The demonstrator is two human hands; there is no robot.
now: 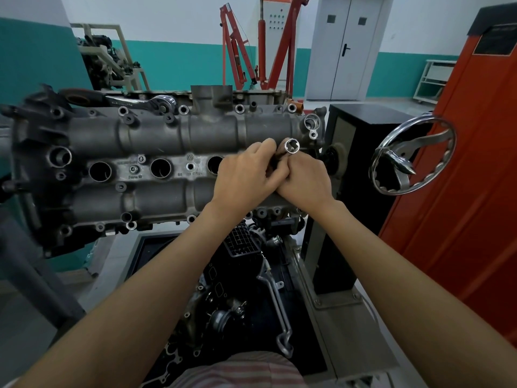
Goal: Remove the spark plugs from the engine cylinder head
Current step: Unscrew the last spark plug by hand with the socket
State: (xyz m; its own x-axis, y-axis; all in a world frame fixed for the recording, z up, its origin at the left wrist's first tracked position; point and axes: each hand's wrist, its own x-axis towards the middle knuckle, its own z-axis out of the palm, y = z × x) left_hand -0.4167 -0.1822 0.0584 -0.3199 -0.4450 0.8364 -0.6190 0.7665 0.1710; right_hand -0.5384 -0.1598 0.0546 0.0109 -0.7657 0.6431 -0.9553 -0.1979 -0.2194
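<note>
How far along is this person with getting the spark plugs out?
Hard to say what is done: three plug wells stand open and dark, their bottoms unseen. In hand: both the left hand and right hand hold a socket over the cylinder head, where a fourth well would be. The ratchet lies unused on the far edge, so loosening seems still ahead.

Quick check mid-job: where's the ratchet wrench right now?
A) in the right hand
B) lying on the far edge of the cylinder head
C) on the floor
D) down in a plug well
B: the ratchet wrench lies along the far edge of the cylinder head, while both hands hold the socket.
</note>
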